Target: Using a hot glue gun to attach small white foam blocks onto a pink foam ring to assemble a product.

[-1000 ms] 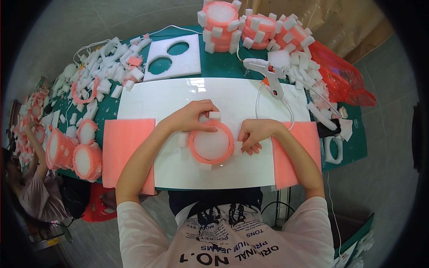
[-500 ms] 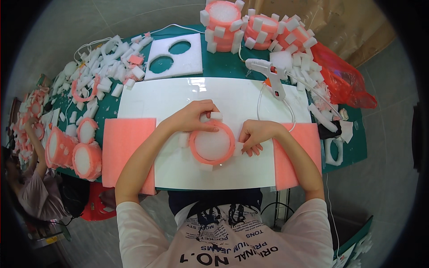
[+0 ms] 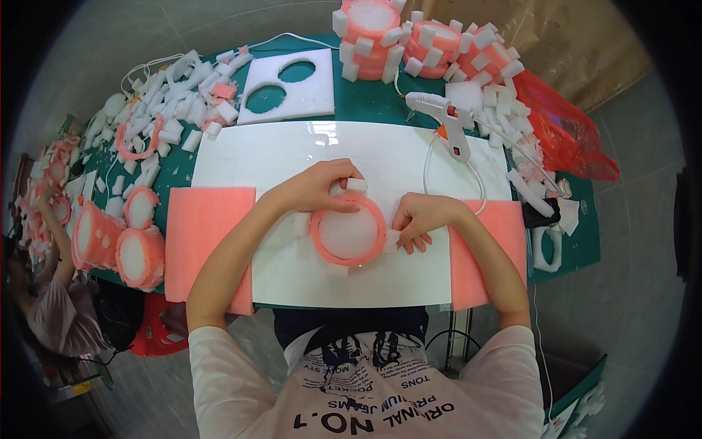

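Looks like the block-attaching step tbh: left hand (image 3: 322, 186) squeezes the 12 o'clock foam block (image 3: 357, 184) against the pink foam ring (image 3: 349, 261) mid-way across the white board (image 3: 292, 282), right hand (image 3: 420, 214) pinches the 3 o'clock foam block (image 3: 392, 239), so next probably calls for steady pressure.

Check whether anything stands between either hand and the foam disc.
Nothing visible for the left hand, its thumb over the disc. At the disc's right edge, a white block separates the right hand from it.

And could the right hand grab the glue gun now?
Probably yes: if the right hand leaves the white block beside it, only white board and a looping cable seem to lie before the glue gun.
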{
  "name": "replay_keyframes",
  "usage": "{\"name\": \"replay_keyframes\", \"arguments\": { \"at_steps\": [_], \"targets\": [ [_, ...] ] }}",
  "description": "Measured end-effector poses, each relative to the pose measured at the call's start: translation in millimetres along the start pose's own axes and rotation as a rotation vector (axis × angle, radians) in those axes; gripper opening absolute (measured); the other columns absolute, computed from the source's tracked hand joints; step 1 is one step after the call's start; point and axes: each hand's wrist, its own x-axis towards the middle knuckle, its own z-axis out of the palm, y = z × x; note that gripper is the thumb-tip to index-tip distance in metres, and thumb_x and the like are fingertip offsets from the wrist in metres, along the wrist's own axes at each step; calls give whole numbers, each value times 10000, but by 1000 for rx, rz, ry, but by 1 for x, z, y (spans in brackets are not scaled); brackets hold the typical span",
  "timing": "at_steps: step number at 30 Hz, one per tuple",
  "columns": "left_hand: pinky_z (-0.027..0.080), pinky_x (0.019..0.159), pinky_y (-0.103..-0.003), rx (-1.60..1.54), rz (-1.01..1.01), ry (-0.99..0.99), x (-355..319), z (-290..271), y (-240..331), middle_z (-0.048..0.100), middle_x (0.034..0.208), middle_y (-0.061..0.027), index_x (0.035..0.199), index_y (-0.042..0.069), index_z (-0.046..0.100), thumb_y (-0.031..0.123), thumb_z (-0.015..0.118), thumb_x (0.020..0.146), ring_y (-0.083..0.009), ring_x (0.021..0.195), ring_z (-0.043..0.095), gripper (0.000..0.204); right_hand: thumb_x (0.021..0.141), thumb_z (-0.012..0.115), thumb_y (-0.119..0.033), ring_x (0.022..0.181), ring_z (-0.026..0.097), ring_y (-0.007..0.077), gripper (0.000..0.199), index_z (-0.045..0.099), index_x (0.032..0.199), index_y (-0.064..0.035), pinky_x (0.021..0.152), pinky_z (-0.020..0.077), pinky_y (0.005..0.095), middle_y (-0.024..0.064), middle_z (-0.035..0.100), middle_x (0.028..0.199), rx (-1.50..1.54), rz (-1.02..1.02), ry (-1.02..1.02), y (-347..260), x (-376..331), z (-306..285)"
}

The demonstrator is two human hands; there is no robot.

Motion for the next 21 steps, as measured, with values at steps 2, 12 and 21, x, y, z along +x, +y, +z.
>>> {"name": "replay_keyframes", "arguments": {
  "at_steps": [2, 12, 21],
  "targets": [
    [393, 645, -248, 1, -3, -5, 0, 0, 1, 534, 911, -29, 1010, 71, 581, 203, 720, 641, -158, 758, 474, 416, 738, 632, -184, 500, 611, 152, 211, 628, 677, 17, 422, 456, 232, 95, 627, 622, 5, -2, -2, 1, 0, 0],
    [430, 738, -293, 25, -39, -117, -1, -5, 11, 479, 1005, -71, 1068, 71, 568, 274, 755, 606, -207, 861, 474, 538, 746, 606, -75, 482, 605, 130, 130, 638, 696, 41, 401, 450, 210, 98, 638, 636, 13, 6, 8, -1, -1, 1],
    [401, 693, -258, 8, -26, -90, -2, -3, 7, 469, 956, -33, 1082, 115, 568, 191, 753, 597, -173, 866, 437, 524, 771, 611, -232, 478, 597, 151, 253, 642, 700, 9, 433, 465, 237, 97, 610, 581, -98, -26, -15, 1, -1, 1]
  ]
}}
